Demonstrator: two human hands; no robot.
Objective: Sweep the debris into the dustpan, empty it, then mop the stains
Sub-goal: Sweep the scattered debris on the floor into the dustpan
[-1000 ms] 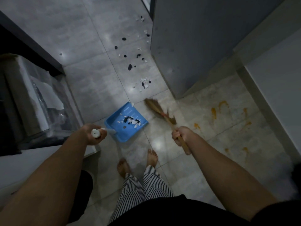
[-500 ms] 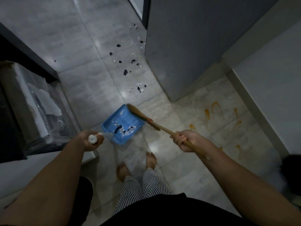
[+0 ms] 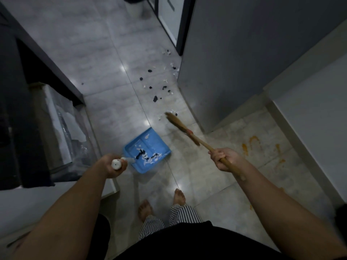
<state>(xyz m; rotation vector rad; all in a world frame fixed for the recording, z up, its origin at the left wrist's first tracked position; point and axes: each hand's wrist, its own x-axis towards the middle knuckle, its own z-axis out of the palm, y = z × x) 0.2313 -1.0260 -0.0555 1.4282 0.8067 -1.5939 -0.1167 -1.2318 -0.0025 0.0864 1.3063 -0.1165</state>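
A blue dustpan (image 3: 150, 139) rests on the tiled floor, with white and black scraps lying in it. My left hand (image 3: 110, 166) grips its white handle (image 3: 116, 163). My right hand (image 3: 224, 159) holds the wooden stick of a straw broom (image 3: 176, 121), whose bristle tip reaches a small pile of white and black debris (image 3: 170, 112) just beyond the pan. More black and white debris (image 3: 159, 87) is scattered farther up the floor beside a grey cabinet. Orange stains (image 3: 253, 142) mark the tiles to the right.
A tall grey cabinet (image 3: 253, 53) stands at the upper right, a white counter (image 3: 315, 128) on the right. A box with clear plastic (image 3: 62, 128) and dark furniture line the left. My bare feet (image 3: 161, 201) stand below the dustpan.
The broom has swung from over the dustpan out to the debris pile beyond it. The view has tilted up the floor. My left hand keeps the dustpan in place.
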